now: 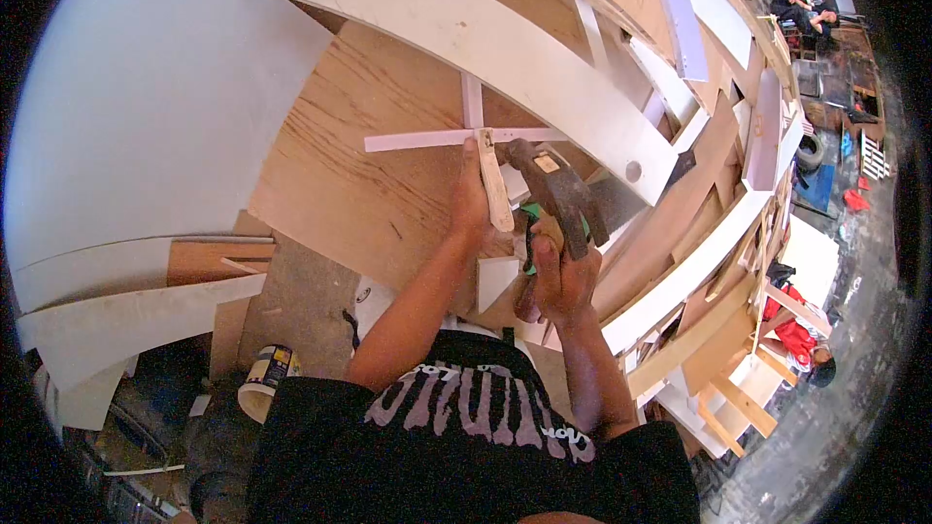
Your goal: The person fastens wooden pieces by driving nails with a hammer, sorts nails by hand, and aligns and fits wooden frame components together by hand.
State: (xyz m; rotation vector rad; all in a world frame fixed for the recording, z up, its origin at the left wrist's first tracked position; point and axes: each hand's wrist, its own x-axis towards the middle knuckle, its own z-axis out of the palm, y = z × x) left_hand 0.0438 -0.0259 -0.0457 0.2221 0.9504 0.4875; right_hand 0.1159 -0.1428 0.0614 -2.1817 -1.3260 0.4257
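My left hand [470, 200] is closed at the side of a short pale wooden piece [496, 182], its thumb or finger running up along it. The top of that piece meets the crossing of a thin pinkish-white strip [413, 140] and a second, upright strip [472, 97]. A hammer [561, 196] with a dark metal head is gripped in my right hand [566, 281], just right of the wooden piece. Something green shows beside the hammer's handle. The head appears apart from the wood, though the exact gap is hard to judge.
A wide brown plywood sheet [340, 126] lies under the strips. Across it runs a long curved white board [485, 44]. White panels [146, 87] fill the left, and stacked offcuts crowd the right. A paint bucket [269, 380] stands lower left. Other people [798, 335] are far right.
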